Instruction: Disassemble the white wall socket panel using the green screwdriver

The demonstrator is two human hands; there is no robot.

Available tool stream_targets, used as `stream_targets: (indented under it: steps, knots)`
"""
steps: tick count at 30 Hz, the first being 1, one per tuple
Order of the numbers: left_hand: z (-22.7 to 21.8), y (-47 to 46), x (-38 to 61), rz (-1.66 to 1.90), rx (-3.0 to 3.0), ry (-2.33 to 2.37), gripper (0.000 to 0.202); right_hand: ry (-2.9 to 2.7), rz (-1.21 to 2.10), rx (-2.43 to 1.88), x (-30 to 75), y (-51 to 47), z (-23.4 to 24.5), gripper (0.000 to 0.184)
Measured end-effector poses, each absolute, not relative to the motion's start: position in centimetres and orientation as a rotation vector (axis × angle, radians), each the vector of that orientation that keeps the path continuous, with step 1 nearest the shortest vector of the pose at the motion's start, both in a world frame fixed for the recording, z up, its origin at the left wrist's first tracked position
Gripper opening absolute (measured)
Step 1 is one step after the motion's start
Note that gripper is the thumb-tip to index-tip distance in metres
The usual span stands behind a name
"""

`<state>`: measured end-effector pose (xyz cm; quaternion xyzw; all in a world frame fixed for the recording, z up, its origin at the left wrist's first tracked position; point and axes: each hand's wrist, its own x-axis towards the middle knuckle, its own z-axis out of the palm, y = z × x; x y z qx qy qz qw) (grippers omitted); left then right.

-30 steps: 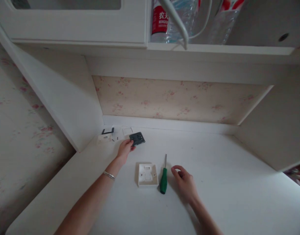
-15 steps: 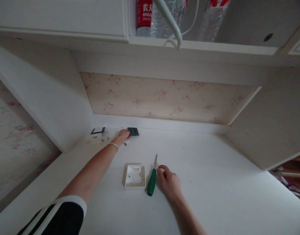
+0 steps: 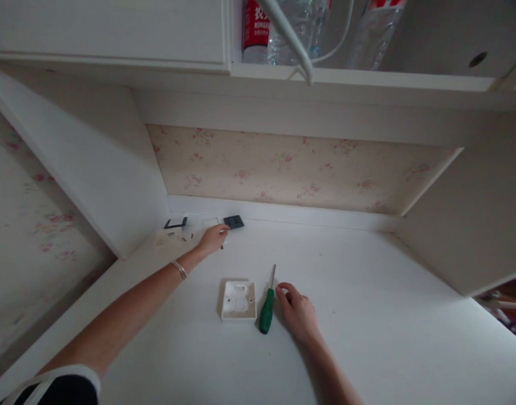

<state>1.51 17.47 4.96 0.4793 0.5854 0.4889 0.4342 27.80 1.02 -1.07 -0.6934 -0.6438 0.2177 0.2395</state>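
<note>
At the back left, my left hand reaches to the near left corner of a flat black panel with its fingers closed together. Whatever lies between those fingertips is hidden, and a small white piece shows just below them. My right hand rests on the white surface, fingers loosely curled with a gap and nothing held. Close to its left lies a screwdriver with a green handle, its tip pointing away from me. Left of that sits a square white wall-socket back box, hollow side up.
On the white desktop, a black frame piece, a pale plate and several small screws lie at the back left. Side panels stand left and right. Overhead, a shelf holds plastic bottles, and a white tube hangs down.
My left hand has shifted slightly towards me relative to the black panel, and its forearm has swung lower and leftward. The view has shifted a little. My right hand stays beside the screwdriver.
</note>
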Motion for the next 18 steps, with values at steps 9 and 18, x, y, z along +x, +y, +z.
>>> stream_targets:
  steps: [9, 18]
  knots:
    - [2.8, 1.4, 0.3, 0.9, 1.317, 0.983, 0.032, -1.781, 0.54, -1.926, 27.6, 0.7, -1.4, 0.036]
    - [1.7, 3.1, 2.4, 1.223, 1.436, 0.96, 0.03, -1.773, 0.501, -1.938, 27.5, 0.2, -1.2, 0.036]
